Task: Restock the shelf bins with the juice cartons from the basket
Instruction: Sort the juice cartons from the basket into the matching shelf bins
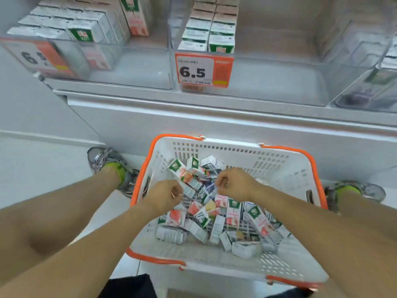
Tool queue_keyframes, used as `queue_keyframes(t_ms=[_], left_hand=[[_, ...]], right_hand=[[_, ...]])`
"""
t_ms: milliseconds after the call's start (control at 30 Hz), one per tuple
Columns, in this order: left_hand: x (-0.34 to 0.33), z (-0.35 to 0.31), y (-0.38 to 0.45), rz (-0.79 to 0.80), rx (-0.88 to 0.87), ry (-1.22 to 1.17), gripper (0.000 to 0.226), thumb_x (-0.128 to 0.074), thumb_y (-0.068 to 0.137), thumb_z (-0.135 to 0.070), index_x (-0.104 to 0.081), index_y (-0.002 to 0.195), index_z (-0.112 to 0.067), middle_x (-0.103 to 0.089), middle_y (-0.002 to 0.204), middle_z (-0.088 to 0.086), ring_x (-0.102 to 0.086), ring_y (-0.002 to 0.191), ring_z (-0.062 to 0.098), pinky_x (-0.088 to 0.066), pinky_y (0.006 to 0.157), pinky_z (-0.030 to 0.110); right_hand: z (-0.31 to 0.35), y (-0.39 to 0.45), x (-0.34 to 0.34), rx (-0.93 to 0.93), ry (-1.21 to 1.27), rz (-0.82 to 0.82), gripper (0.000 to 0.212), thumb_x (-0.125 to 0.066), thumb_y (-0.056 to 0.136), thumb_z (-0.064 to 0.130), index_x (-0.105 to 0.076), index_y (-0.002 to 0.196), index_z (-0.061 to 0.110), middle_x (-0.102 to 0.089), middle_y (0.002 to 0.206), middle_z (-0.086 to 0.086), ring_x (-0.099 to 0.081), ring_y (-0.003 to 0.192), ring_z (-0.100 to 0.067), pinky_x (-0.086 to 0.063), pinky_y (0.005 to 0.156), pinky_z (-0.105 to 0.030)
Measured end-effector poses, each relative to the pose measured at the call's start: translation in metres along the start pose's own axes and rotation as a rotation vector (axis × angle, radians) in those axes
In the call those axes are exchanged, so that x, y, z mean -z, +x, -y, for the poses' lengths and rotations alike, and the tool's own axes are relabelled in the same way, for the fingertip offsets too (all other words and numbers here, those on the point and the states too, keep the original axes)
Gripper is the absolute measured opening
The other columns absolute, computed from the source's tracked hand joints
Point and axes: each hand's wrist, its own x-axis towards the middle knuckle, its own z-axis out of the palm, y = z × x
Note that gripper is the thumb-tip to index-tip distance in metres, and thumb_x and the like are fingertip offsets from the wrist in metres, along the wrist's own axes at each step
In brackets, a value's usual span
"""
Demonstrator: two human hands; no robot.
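Note:
A white basket with orange rim and handles [279,168] sits on the floor between my feet. It holds several small juice cartons [234,214] lying loose in a heap. My left hand [164,195] hangs over the basket's left side, fingers loosely curled, nothing in it. My right hand [235,183] hovers over the middle of the heap, fingers also loosely curled, with its fingertips just above a blue-and-white carton [208,191]. Above, the clear shelf bins: the left bin [129,67] and the middle bin [279,78] each hold rows of upright cartons [211,33].
An orange price tag reading 6.5 [204,70] hangs on the middle bin's front. A third bin [369,91] with darker cartons is at far right. The white shelf ledge [214,117] juts out above the basket. My shoes [111,166] flank the basket.

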Motion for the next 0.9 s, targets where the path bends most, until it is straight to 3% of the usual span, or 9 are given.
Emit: queue_keyframes(t_ms=[133,200,300,400,500,633,700,800,900], left_hand=[[-0.039,0.024,-0.002,0.089,0.088,-0.011,0.009,-0.063,0.092,-0.007,-0.065,0.099,-0.013,-0.063,0.090,0.003,-0.053,0.068,0.007,-0.037,0.054,0.001],[-0.049,0.035,0.002,0.076,0.092,0.039,0.015,-0.065,0.091,-0.012,-0.067,0.106,-0.013,-0.066,0.102,0.007,-0.058,0.074,0.013,-0.036,0.056,0.005],[-0.053,0.042,0.008,0.102,0.092,0.138,0.030,-0.064,0.092,-0.023,-0.066,0.121,-0.015,-0.061,0.121,0.010,-0.064,0.092,0.022,-0.042,0.076,0.021],[-0.054,0.044,0.016,0.184,0.136,0.237,0.039,-0.061,0.095,-0.029,-0.061,0.130,-0.011,-0.061,0.127,0.014,-0.060,0.112,0.028,-0.044,0.090,0.028],[-0.058,0.045,0.019,0.219,0.123,0.309,0.025,-0.061,0.095,-0.027,-0.070,0.111,-0.009,-0.067,0.116,0.012,-0.061,0.092,0.022,-0.041,0.076,0.024],[-0.064,0.049,0.023,0.191,0.086,0.324,0.033,-0.065,0.094,-0.023,-0.062,0.120,-0.003,-0.053,0.106,0.004,-0.062,0.079,0.009,-0.037,0.066,0.012],[-0.063,0.049,0.023,0.204,0.106,0.346,0.041,-0.071,0.088,-0.039,-0.067,0.115,-0.009,-0.053,0.115,0.008,-0.064,0.093,0.018,-0.041,0.078,0.020],[-0.063,0.051,0.024,0.199,0.139,0.369,0.042,-0.067,0.084,-0.056,-0.074,0.097,-0.017,-0.050,0.103,0.004,-0.055,0.097,0.022,-0.040,0.088,0.030],[-0.063,0.049,0.023,0.191,0.069,0.423,0.042,-0.061,0.085,-0.062,-0.065,0.095,-0.021,-0.055,0.098,0.002,-0.047,0.102,0.022,-0.036,0.094,0.033]], right_hand=[[0.000,0.019,-0.043,-0.049,0.004,0.217,0.036,-0.075,0.088,0.020,-0.064,0.122,0.014,-0.064,0.121,-0.005,-0.062,0.105,-0.023,-0.049,0.087,-0.032],[-0.003,0.028,-0.067,-0.051,-0.049,0.236,0.044,-0.072,0.090,0.016,-0.058,0.131,0.018,-0.052,0.134,-0.007,-0.055,0.115,-0.025,-0.041,0.086,-0.026],[-0.022,0.034,-0.098,-0.118,-0.081,0.182,0.058,-0.068,0.089,0.007,-0.050,0.141,0.024,-0.037,0.144,-0.010,-0.047,0.128,-0.030,-0.042,0.100,-0.031],[-0.037,0.029,-0.117,-0.138,-0.060,0.105,0.066,-0.075,0.082,0.007,-0.050,0.141,0.025,-0.040,0.142,-0.006,-0.045,0.123,-0.027,-0.037,0.106,-0.031],[-0.040,0.028,-0.125,-0.129,-0.073,0.045,0.067,-0.075,0.081,0.006,-0.049,0.137,0.028,-0.041,0.134,-0.004,-0.044,0.116,-0.023,-0.041,0.100,-0.031],[-0.041,0.029,-0.124,-0.097,-0.158,0.041,0.061,-0.079,0.078,0.010,-0.048,0.128,0.023,-0.038,0.128,-0.004,-0.042,0.117,-0.022,-0.047,0.097,-0.038],[-0.041,0.029,-0.121,-0.060,-0.185,-0.016,0.052,-0.080,0.079,0.018,-0.049,0.121,0.018,-0.042,0.127,-0.003,-0.043,0.116,-0.021,-0.046,0.095,-0.035],[-0.039,0.028,-0.115,-0.059,-0.182,-0.096,0.041,-0.076,0.085,0.027,-0.051,0.116,0.015,-0.054,0.123,-0.003,-0.048,0.111,-0.022,-0.042,0.088,-0.033],[-0.039,0.025,-0.112,-0.086,-0.157,-0.101,0.051,-0.078,0.083,0.028,-0.051,0.124,0.016,-0.054,0.126,-0.004,-0.052,0.115,-0.023,-0.045,0.098,-0.036]])
